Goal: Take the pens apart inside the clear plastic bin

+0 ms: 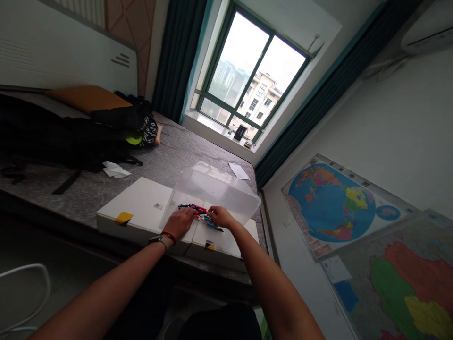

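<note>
Several pens (203, 218) with red, black and blue caps lie in a loose bunch on a flat white box (141, 208). My left hand (182, 222) rests palm down on the box beside the bunch, fingers curled over the pens' left ends. My right hand (220, 216) has its fingers pinched over the right side of the bunch. A clear plastic storage box (215, 191) lies tipped on its side just behind both hands. I wear a watch and a red cord on my left wrist (163, 238).
The white boxes sit on a grey mattress (170, 151). Dark bags and clothes (71, 137) lie at its left, with crumpled paper (115, 170) near them. A window (247, 80) is at the back, and wall maps (336, 203) hang on the right.
</note>
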Motion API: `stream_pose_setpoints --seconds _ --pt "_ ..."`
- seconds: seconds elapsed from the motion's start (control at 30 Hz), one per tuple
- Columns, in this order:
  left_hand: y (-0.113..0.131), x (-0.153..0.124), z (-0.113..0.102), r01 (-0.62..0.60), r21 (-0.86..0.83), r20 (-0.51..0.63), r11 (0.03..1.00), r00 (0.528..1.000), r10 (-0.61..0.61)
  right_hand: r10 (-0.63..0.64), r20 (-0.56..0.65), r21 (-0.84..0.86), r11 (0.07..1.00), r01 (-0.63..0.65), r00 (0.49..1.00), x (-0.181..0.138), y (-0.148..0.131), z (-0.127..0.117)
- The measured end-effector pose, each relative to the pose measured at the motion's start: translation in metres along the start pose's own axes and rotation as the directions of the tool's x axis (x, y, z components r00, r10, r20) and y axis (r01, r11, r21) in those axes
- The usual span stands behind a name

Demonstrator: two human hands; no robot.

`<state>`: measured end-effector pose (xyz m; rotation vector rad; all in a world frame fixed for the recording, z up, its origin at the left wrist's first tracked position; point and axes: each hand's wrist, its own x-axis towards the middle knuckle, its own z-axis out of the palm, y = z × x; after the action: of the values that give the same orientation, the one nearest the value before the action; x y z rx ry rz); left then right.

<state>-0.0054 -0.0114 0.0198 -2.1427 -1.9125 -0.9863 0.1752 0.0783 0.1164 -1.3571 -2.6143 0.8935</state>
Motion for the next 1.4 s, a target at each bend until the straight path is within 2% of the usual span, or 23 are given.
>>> stream_pose_setpoints --seconds 0.1,0.23,0.37,0.6,0.87,1.0,1.13,1.27,1.4 --pt "0.002 0.001 -0.003 -0.016 0.018 -0.015 1.0 1.0 0.016 0.044 0.099 -0.013 0.999 -0.043 0.994 -0.004 -0.002 -0.002" --pt "0.001 0.001 -0.001 -0.012 -0.004 -0.009 1.0 1.0 0.012 0.055 0.125 0.021 0.998 -0.058 0.991 -0.005 -0.002 0.002" --pt "-0.002 0.001 0.003 -0.002 -0.046 -0.014 0.999 1.0 0.001 0.007 0.02 0.019 1.0 -0.007 1.0 -0.004 0.0 0.007" --pt "0.001 0.002 0.0 -0.017 0.0 0.008 1.0 1.0 0.017 -0.099 -0.164 -0.178 0.982 0.069 0.981 -0.005 -0.001 0.011" --pt "0.0 0.003 -0.003 -0.016 -0.025 0.021 1.0 1.0 0.016 -0.028 -0.123 -0.089 0.996 0.017 0.992 -0.002 0.006 0.022" --pt "0.0 0.003 -0.002 -0.023 -0.027 0.026 0.999 0.999 0.023 -0.015 -0.265 -0.109 0.994 -0.015 0.964 -0.01 0.01 0.041" --pt "0.001 0.003 -0.002 -0.095 0.029 0.07 0.995 0.993 0.092 -0.038 -0.391 -0.111 0.994 -0.006 0.919 -0.019 0.01 0.06" --pt "0.001 0.003 -0.004 -0.12 0.049 0.048 0.991 0.992 0.118 -0.043 -0.412 -0.1 0.995 0.001 0.91 -0.023 0.008 0.066" --pt "0.002 0.003 -0.004 -0.118 0.063 0.002 0.991 0.993 0.118 -0.038 -0.362 -0.046 0.999 0.023 0.932 -0.023 0.01 0.061"
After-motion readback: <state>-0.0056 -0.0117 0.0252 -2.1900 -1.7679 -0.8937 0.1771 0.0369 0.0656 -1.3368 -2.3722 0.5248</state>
